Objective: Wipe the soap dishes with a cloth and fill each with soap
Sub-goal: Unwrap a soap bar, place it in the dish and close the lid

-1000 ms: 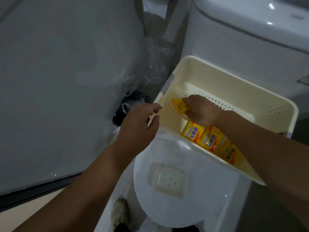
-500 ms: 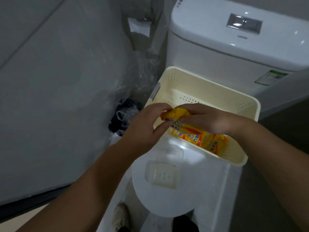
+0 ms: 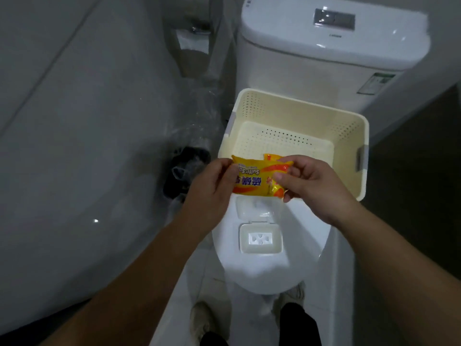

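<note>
Held out together — left hand (image 3: 212, 188) and right hand (image 3: 311, 188) pinch opposite ends of one soap packet (image 3: 252, 181).

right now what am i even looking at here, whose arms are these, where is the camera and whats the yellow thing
There is no machine here. The camera is worn on a person's head and looks down, so the two arms are that person's own. This is the only view. The left hand and the right hand each pinch one end of a yellow soap packet, holding it above a closed toilet lid. On that lid lies a white soap dish, open and with no soap in it. Behind it stands a cream perforated basket, in front of the toilet tank.
</note>
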Demonstrator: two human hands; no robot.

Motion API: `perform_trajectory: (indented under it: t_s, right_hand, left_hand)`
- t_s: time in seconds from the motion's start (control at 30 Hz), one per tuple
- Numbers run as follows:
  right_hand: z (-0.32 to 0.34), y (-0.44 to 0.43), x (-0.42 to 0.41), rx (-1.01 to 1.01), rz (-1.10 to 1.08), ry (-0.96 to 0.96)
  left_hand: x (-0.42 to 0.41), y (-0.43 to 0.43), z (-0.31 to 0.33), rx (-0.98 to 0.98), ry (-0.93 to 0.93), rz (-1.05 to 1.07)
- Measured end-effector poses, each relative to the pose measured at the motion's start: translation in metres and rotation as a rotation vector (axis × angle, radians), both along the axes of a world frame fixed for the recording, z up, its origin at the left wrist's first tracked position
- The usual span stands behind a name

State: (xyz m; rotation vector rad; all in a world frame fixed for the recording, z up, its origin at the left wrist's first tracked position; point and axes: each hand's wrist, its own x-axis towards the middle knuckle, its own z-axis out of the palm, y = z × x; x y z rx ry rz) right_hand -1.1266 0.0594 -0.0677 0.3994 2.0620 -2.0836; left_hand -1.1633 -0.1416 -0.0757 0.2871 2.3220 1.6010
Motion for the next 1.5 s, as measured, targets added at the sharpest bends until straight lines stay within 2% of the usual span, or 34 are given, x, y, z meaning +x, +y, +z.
perform_trajectory:
  t_s: [0.17, 0.3, 0.4, 0.47, 0.53, 0.6, 0.7, 0.77, 0.87, 0.97, 1.13, 1.3, 1.37, 1.5]
  right_hand:
    - [-0.007, -0.020, 0.038, 0.040, -0.119, -0.067]
    - [-0.003, -0.017, 0.055, -0.056, -0.016, -0.220]
    - [-0.009, -0.001, 0.063, 0.030, 0.124, -0.269]
    - [-0.017, 0.006, 0.069, 0.127, 0.180, -0.267]
    - [-0.029, 0.010, 0.081, 0.131, 0.139, -0.253]
    - [-0.042, 0.009, 0.094, 0.029, 0.029, -0.248]
    - [-0.060, 0.000, 0.109, -0.131, -0.158, -0.241]
    - [-0.071, -0.009, 0.116, -0.150, -0.229, -0.260]
    - [-0.084, -0.014, 0.125, -0.101, -0.200, -0.318]
    - [-0.090, -0.005, 0.129, -0.133, -0.207, -0.355]
    - [-0.104, 0.007, 0.133, 0.018, -0.092, -0.320]
    - [-0.142, -0.008, 0.139, 0.015, -0.251, -0.413]
    - [-0.156, -0.015, 0.134, 0.095, -0.281, -0.414]
    - [-0.179, -0.020, 0.117, 0.355, -0.213, -0.388]
  left_hand:
    - [0.014, -0.009, -0.006, -0.054, -0.049, 0.004]
    - [0.018, -0.001, -0.014, -0.164, 0.025, -0.115]
    - [0.024, 0.017, -0.018, -0.194, 0.025, -0.233]
    - [0.032, 0.032, -0.024, -0.183, 0.001, -0.214]
    - [0.045, 0.044, -0.032, -0.123, -0.090, -0.099]
    - [0.061, 0.048, -0.039, -0.050, -0.215, 0.023]
    - [0.087, 0.044, -0.053, 0.008, -0.380, 0.028]
    - [0.100, 0.039, -0.063, 0.037, -0.464, -0.005]
    - [0.109, 0.033, -0.074, 0.004, -0.452, -0.031]
    - [0.108, 0.026, -0.081, -0.060, -0.405, -0.089]
    - [0.114, 0.020, -0.100, -0.080, -0.496, -0.212]
    - [0.126, 0.018, -0.134, 0.027, -0.669, 0.217]
    - [0.123, 0.018, -0.149, -0.052, -0.603, 0.264]
    - [0.112, 0.019, -0.171, -0.237, -0.404, 0.195]
